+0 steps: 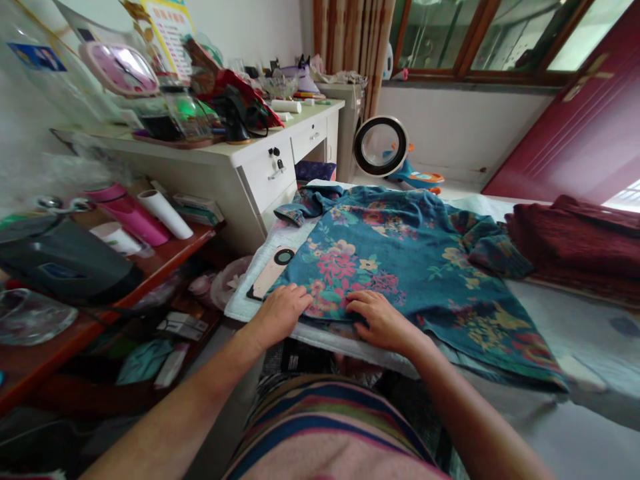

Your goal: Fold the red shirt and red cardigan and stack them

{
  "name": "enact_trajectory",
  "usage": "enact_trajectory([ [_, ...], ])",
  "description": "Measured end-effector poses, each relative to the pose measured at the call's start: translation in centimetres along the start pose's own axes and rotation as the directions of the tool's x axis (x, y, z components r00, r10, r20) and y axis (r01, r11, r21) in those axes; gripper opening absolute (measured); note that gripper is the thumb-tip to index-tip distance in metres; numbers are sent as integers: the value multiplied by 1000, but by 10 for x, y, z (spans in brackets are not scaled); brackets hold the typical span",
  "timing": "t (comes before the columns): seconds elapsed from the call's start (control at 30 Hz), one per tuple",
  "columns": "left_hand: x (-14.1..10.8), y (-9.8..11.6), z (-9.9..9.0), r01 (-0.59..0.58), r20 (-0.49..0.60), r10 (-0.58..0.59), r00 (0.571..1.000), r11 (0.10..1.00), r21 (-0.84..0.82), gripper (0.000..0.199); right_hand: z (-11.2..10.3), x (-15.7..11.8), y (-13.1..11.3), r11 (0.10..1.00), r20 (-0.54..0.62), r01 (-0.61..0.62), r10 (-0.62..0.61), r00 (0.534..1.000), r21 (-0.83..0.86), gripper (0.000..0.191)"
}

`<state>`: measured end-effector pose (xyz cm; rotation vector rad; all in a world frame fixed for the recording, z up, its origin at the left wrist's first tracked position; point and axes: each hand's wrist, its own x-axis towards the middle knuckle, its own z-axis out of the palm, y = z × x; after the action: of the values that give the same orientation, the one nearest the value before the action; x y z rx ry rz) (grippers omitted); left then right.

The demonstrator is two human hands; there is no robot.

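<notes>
A teal shirt point(395, 250) with a pink and yellow flower print lies spread out, its short sleeves toward the far side. At its near left corner my left hand point(287, 310) grips the hem with curled fingers. My right hand point(383, 321) is farther along the same hem, fingers bent on top of the fabric and thumb by the edge. Under the shirt is a pale padded cover point(253, 283). A light pink smartphone point(270, 275) with a round black camera ring rests on that cover, just beyond my left hand and partly beneath the shirt.
Folded dark red cloth point(575, 237) is piled at the right. On the left, a red-brown shelf point(200, 243) carries a pink flask point(129, 215) and a grey container point(60, 257). Behind stands a cluttered white desk point(267, 180). A round-headed fan point(381, 147) is past the far edge.
</notes>
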<state>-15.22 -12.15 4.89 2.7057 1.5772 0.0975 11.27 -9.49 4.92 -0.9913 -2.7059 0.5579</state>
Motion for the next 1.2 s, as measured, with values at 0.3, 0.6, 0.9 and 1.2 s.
enact_trajectory([
  [0.3,18,12,-12,-56,13,59,998,983,-176,22,-18,-61,37,948,-215,-270,232,949,-169,57],
  [0.6,75,98,8,-352,-77,344,936,896,-270,27,-20,-100,44,949,-347,-309,273,898,-54,15],
  [0.9,78,108,28,-383,-244,313,918,860,-336,26,-12,-119,28,949,-364,-306,312,878,74,13],
  [1.2,70,112,15,-454,-87,453,888,827,-333,27,8,-121,12,953,-323,-301,291,900,21,17],
])
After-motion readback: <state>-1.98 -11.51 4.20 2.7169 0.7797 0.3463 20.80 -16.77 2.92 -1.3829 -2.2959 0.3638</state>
